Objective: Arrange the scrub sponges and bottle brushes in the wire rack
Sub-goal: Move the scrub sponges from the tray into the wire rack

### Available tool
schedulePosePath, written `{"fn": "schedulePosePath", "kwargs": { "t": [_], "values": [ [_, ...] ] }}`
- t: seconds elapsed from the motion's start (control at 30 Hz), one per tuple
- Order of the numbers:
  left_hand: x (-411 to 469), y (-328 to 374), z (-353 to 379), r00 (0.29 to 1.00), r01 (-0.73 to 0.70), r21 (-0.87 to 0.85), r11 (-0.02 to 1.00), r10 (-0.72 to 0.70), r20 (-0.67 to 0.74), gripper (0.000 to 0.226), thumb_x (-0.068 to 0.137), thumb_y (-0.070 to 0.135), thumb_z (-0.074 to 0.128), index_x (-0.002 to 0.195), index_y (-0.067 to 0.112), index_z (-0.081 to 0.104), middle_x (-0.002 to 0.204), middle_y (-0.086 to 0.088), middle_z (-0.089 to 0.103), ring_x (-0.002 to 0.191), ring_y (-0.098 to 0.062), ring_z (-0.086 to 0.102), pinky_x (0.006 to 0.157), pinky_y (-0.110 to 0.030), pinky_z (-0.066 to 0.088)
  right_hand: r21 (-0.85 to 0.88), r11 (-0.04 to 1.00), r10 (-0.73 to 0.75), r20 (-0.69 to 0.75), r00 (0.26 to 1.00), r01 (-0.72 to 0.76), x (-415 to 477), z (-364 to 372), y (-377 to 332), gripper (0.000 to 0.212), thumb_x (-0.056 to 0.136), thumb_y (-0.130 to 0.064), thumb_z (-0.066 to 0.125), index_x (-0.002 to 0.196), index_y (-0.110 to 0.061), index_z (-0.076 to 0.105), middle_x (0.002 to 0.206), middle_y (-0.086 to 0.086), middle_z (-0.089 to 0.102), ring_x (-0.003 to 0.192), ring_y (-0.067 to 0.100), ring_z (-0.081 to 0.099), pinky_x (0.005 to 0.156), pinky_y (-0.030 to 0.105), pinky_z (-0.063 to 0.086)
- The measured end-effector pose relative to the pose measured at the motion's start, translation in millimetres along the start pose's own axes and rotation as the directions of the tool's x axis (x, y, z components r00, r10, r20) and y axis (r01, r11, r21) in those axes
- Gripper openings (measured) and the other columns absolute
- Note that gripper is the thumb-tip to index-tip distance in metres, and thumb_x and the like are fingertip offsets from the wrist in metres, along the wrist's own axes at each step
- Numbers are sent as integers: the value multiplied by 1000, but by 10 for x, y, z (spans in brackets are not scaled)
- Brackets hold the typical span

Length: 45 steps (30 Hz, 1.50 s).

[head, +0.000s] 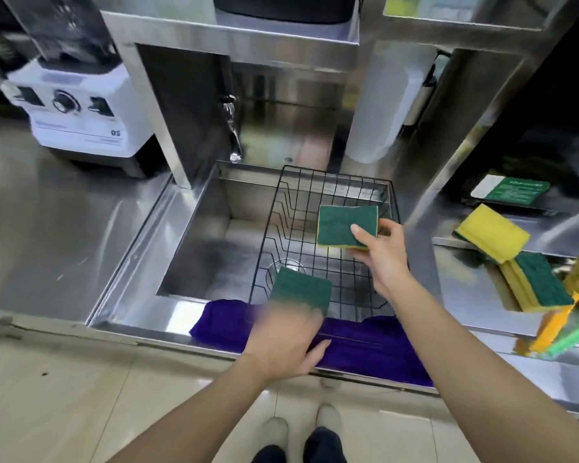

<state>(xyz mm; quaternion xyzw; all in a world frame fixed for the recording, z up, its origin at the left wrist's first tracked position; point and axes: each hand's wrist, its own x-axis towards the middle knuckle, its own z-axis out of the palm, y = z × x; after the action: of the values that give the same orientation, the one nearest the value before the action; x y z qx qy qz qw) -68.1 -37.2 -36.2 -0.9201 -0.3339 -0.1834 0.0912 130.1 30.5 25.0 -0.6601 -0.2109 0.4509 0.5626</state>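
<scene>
A black wire rack [283, 208] sits in the right part of a steel sink. My right hand [380, 253] holds a green-and-yellow scrub sponge [343, 223] green face up above the rack's back right. My left hand [286, 342], blurred by motion, grips a second green scrub sponge [300, 289] over the rack's front left edge. More sponges lie on the right counter: a yellow-topped one [492, 232] and a green-topped stack [535, 282]. Orange and green handled items [555, 339] at the right edge are blurred; I cannot tell what they are.
A purple cloth [365, 349] hangs over the sink's front rim. A tap [232, 128] juts over the sink's back left. A white blender base [81, 111] stands on the left counter. A white cylinder [378, 105] stands behind the rack. A green-labelled packet [510, 192] lies under the right shelf.
</scene>
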Motion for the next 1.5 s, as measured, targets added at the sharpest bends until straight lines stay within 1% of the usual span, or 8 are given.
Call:
{"fn": "schedulePosePath", "kwargs": {
  "t": [0.13,0.27,0.43,0.73,1.0,1.17,1.37,1.5],
  "values": [
    [-10,12,33,1000,11,-24,1000,-12,-28,41,85,50,52,96,12,63,77,-3,63,67,-23,58,62,-32,47,-93,987,120,-107,987,-130,100,40,206,46,82,-26,70,118,-10,45,118,7,55,109,24,54,101,39,42],
    [-19,12,52,999,13,-31,999,-14,-41,38,85,48,53,96,12,62,77,-3,62,67,-23,57,61,-32,47,-150,967,184,-137,973,-204,154,93,336,52,84,-34,67,121,-3,50,120,9,55,100,23,48,91,38,39],
    [-16,21,55,998,19,-36,999,-21,-53,36,85,46,52,94,13,62,74,-3,60,65,-23,55,58,-32,45,-257,948,182,-47,982,-188,112,283,428,51,85,-26,67,128,-8,46,126,12,59,111,29,59,94,44,52],
    [-12,19,48,998,27,-39,999,-29,-55,34,83,44,53,94,13,62,73,-2,59,64,-22,53,57,-32,43,-500,864,147,137,980,-60,1,371,477,52,90,-21,59,139,-21,41,135,8,55,118,28,55,100,47,47],
    [-12,16,55,999,5,-36,999,-7,-50,37,84,45,53,96,12,62,77,-3,60,67,-23,54,59,-31,45,-813,579,107,139,985,52,21,365,461,52,88,-42,56,132,-16,45,132,14,50,119,32,53,101,47,44],
    [47,94,39,999,-46,-8,999,46,-19,47,85,50,50,107,10,61,93,-7,65,81,-25,57,76,-37,47,-747,655,-13,139,990,114,-12,301,366,57,89,-43,55,135,-11,43,121,10,62,115,29,56,98,42,45],
    [300,528,92,993,-119,-32,992,119,7,49,85,52,46,110,12,55,89,-4,62,77,-23,54,70,-35,46,-699,678,-183,138,973,227,-12,-55,57,40,95,-29,50,128,-8,51,96,1,58,96,20,57,85,31,45],
    [457,759,152,988,-152,-36,988,152,-12,47,84,51,47,109,12,55,87,-3,62,74,-22,54,66,-34,45,-692,701,-250,-15,968,170,114,-505,-78,30,94,-22,50,119,-7,58,105,11,66,102,28,61,88,34,47]
  ]
}}
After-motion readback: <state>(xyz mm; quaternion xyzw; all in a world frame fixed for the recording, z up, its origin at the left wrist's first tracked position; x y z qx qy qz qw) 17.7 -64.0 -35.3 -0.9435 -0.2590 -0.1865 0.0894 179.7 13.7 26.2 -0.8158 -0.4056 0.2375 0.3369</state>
